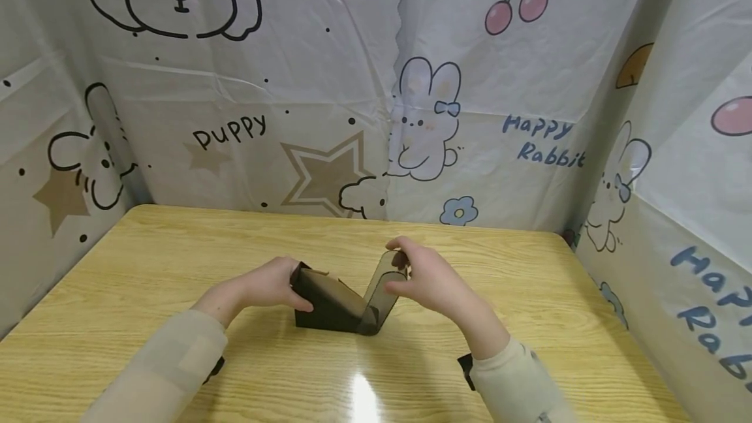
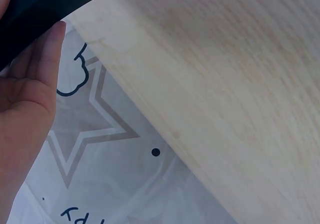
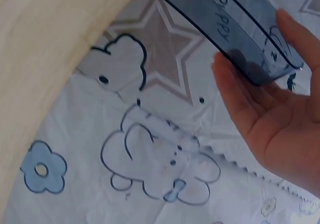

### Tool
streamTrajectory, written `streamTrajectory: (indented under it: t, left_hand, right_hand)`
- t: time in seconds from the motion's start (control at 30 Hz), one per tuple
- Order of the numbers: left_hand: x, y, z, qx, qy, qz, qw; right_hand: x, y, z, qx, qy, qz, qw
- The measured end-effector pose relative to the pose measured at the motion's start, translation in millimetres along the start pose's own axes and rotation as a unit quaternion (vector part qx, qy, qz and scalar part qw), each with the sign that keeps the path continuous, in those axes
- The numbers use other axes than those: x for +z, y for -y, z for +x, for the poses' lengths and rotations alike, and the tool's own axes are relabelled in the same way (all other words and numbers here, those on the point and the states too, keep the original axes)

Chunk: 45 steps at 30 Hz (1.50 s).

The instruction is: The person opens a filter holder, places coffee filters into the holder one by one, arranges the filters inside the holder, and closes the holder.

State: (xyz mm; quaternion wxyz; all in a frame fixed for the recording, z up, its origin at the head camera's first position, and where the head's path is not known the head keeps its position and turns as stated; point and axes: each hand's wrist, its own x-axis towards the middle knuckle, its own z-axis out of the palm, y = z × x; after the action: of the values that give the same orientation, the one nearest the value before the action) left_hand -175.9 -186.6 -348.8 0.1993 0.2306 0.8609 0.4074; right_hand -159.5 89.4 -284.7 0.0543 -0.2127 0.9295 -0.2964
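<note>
Near the middle of the table is a black wedge-shaped case (image 1: 326, 312) with a smoky see-through lid (image 1: 382, 296) slanting up from its right end. My left hand (image 1: 271, 283) grips the case at its raised left end, thumb on the near side and fingers behind. In the left wrist view, the dark case (image 2: 55, 6) lies across the palm. The right hand (image 1: 433, 282) holds the lid's upper end between thumb and fingers. In the right wrist view the clear lid (image 3: 215, 26) shows the printed cloth through it.
A yellow wood-grain table (image 1: 247, 371) spreads beneath both hands. White printed cloth (image 1: 352, 83) hangs behind its far edge and along both sides. Dark straps show at the sleeves, including a black piece (image 1: 467, 371) under the right cuff.
</note>
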Motion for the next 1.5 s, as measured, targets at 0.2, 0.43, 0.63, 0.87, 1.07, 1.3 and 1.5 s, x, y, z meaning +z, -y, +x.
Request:
streamTrajectory:
  t: [0.2, 0.43, 0.63, 0.87, 1.07, 1.3, 1.5]
  left_hand:
    - [1.2, 3.4, 0.9, -0.003, -0.002, -0.007, 1.0000]
    - [1.4, 6.1, 2.6, 0.001, -0.007, 0.003, 1.0000]
    - [1.5, 6.0, 4.0, 0.004, -0.015, 0.009, 0.9998]
    - [0.9, 9.6, 3.8, 0.019, -0.012, 0.009, 0.9997]
    - [1.8, 12.4, 2.9, 0.024, -0.005, 0.004, 0.9997]
    - [3.6, 13.3, 4.1, 0.012, -0.009, 0.012, 0.9998]
    - [4.6, 12.5, 10.3, 0.027, -0.019, 0.023, 0.9992]
  right_hand:
    - [30.9, 10, 12, -0.056, -0.038, 0.059, 0.996]
    - [60.2, 20, 25, -0.071, -0.021, 0.063, 0.995]
    - [71.2, 23, 31, -0.065, -0.009, 0.037, 0.997]
    - [81.3, 26, 34, -0.058, 0.009, 0.006, 0.998]
    - [88.5, 25, 34, -0.062, 0.013, -0.028, 0.998]
    - [88.9, 25, 36, -0.082, 0.012, -0.067, 0.994]
    - [87.6, 22, 40, -0.069, 0.012, -0.077, 0.995]
